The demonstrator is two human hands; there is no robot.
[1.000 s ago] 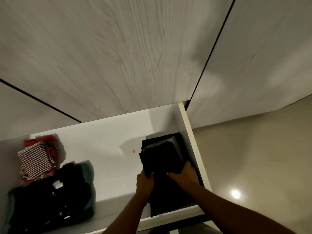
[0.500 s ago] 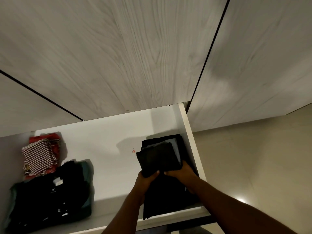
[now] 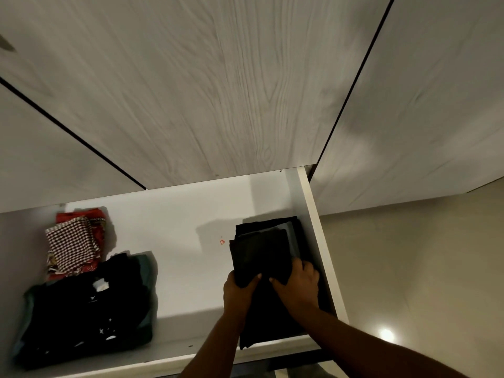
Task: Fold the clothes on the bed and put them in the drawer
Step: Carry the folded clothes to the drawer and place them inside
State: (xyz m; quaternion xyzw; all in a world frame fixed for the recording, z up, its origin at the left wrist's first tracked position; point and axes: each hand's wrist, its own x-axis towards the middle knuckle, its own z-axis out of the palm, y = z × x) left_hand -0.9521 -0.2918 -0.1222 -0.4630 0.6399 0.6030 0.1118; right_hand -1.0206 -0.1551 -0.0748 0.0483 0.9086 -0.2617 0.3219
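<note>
A white drawer stands pulled out below pale wood-grain wardrobe doors, seen from above.

At the drawer's far left lies a folded red-and-white checked cloth on top of a red cloth. Just in front of these, touching them, sits a loosely folded pile of black clothes with a dark green layer showing under its right edge. The middle of the drawer floor is bare white apart from a small red mark.

At the right end, a dark stack lies against the drawer's right wall, with a grey layer showing at its edge. On top of it rests a folded black garment, a neat rectangle with flat, squared edges. The left hand grips its near left corner, thumb on top and fingers curled underneath. The right hand holds its near right corner, fingers curled over the cloth. More black fabric runs from under the hands to the drawer's front rim.

Right of the drawer is beige floor with a bright reflected light spot.
</note>
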